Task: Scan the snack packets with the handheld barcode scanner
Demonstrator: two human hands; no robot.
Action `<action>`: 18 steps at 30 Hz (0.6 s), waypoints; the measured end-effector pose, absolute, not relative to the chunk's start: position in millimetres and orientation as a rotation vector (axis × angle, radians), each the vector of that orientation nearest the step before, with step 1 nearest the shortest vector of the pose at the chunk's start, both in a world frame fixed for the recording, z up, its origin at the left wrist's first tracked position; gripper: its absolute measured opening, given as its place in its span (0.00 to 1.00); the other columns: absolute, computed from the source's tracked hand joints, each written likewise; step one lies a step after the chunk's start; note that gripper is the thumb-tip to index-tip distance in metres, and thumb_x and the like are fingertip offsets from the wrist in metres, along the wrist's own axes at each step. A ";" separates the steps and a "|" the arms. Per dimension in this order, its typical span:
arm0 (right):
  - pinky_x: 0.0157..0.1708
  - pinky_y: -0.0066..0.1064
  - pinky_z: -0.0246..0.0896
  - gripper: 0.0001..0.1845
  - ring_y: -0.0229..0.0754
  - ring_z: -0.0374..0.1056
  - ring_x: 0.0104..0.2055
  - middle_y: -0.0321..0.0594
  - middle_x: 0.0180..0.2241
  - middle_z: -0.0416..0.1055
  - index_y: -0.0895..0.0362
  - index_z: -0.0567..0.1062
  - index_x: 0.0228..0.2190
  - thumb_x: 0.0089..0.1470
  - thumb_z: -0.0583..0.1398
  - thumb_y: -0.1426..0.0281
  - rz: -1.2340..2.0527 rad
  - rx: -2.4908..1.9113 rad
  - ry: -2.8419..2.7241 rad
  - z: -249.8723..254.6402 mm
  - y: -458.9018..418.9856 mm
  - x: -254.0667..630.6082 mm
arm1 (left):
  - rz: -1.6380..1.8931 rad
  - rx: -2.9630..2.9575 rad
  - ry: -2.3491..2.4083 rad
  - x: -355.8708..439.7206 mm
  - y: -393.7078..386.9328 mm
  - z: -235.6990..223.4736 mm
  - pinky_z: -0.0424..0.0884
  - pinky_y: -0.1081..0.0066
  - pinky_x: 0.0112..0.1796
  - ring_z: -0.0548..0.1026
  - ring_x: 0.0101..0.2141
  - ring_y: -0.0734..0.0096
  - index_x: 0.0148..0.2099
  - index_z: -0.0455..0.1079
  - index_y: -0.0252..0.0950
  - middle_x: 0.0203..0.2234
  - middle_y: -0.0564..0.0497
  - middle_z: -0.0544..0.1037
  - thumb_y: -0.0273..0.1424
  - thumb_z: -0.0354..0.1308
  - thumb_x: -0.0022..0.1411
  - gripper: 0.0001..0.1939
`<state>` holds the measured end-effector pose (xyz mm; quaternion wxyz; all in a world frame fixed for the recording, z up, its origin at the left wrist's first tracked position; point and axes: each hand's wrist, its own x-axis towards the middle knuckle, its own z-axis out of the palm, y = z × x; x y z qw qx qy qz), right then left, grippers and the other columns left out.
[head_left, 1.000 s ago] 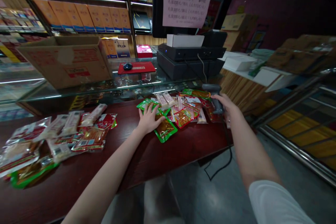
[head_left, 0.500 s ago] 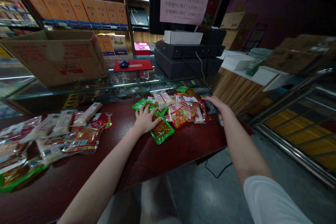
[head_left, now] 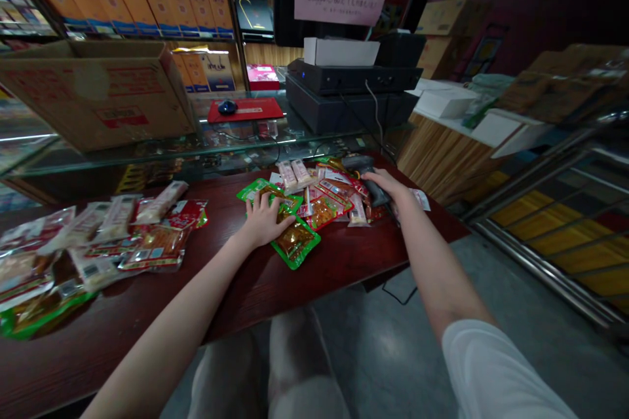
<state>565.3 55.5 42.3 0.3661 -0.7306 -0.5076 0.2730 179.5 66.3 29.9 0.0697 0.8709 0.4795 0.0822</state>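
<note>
My left hand lies with spread fingers on two green-edged snack packets holding brown food. In my right hand is a dark barcode scanner, gripped by its handle, its head pointing left over the heap. Between the hands lie a red-edged snack packet and several pale wrapped sticks, overlapping one another. Part of the heap is hidden beneath the scanner and my right hand.
A second pile of snack packets covers the table's left side. Behind stand an open cardboard box, a mouse on a red mat and a dark cash drawer. A metal railing runs along the right.
The scanner and my right hand have shifted slightly left over the heap, showing a white paper behind my wrist. My left hand remains on the green packets. The view has tilted down slightly.
</note>
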 end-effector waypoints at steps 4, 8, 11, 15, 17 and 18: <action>0.37 0.32 0.66 0.26 0.46 0.72 0.38 0.41 0.37 0.79 0.57 0.79 0.44 0.44 0.64 0.58 0.835 -1.776 -1.229 41.8 52.8 542.2 | 0.236 2.619 1.445 163.8 64.2 27.1 0.49 0.36 0.60 0.50 0.67 0.32 0.63 0.63 0.34 0.63 0.31 0.60 0.54 0.46 0.64 0.35; 0.33 0.31 0.64 0.22 0.44 0.70 0.32 0.38 0.30 0.77 0.57 0.79 0.39 0.41 0.65 0.60 0.952 -1.733 -1.177 44.7 53.8 515.9 | 0.255 2.605 1.477 141.8 61.3 23.6 0.50 0.36 0.60 0.54 0.65 0.34 0.61 0.64 0.35 0.63 0.32 0.60 0.52 0.48 0.64 0.33; 0.32 0.31 0.63 0.19 0.44 0.69 0.31 0.37 0.29 0.76 0.56 0.78 0.35 0.41 0.65 0.59 1.003 -1.721 -1.176 47.8 52.2 502.1 | 0.288 2.567 1.474 128.9 60.3 21.3 0.51 0.38 0.61 0.55 0.65 0.37 0.62 0.64 0.37 0.63 0.33 0.60 0.50 0.49 0.64 0.31; 0.35 0.32 0.63 0.20 0.46 0.69 0.35 0.38 0.33 0.76 0.54 0.77 0.37 0.39 0.65 0.60 0.946 -1.698 -1.188 55.7 42.9 493.3 | 0.376 2.542 1.418 119.2 59.9 18.5 0.48 0.40 0.62 0.54 0.66 0.42 0.61 0.64 0.40 0.63 0.37 0.58 0.49 0.51 0.64 0.29; 0.36 0.32 0.63 0.23 0.47 0.69 0.38 0.37 0.36 0.76 0.52 0.76 0.40 0.37 0.65 0.61 0.898 -1.636 -1.210 63.3 35.1 488.1 | 0.447 2.516 1.376 115.2 58.9 16.5 0.51 0.45 0.63 0.55 0.65 0.44 0.60 0.64 0.39 0.64 0.37 0.56 0.49 0.53 0.63 0.28; 0.37 0.32 0.63 0.24 0.47 0.69 0.39 0.38 0.37 0.76 0.52 0.76 0.41 0.37 0.65 0.61 0.887 -1.604 -1.219 68.1 30.6 484.3 | 0.486 2.497 1.356 113.2 58.1 15.6 0.53 0.47 0.62 0.57 0.64 0.46 0.58 0.64 0.38 0.63 0.37 0.56 0.49 0.54 0.63 0.27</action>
